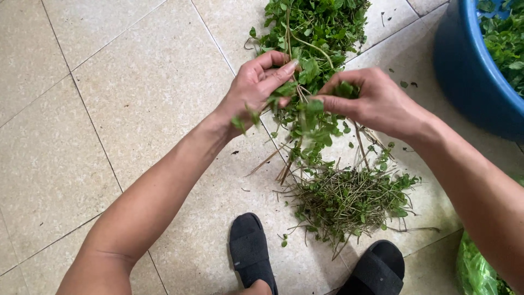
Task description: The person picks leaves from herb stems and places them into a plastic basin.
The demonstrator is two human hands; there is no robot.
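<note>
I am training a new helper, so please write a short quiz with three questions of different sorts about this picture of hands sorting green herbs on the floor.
1. True or false: the blue tub at the upper right holds green leaves.
2. Multiple choice: the heap of bare stems lies
A. inside the tub
B. on the tiled floor, just beyond the black slippers
C. on a table
3. Open: what do the left hand and the right hand hold between them?

Key
1. True.
2. B.
3. Leafy herb sprigs, pinched by the fingers of both hands above the floor, with the stalks hanging down.
</note>
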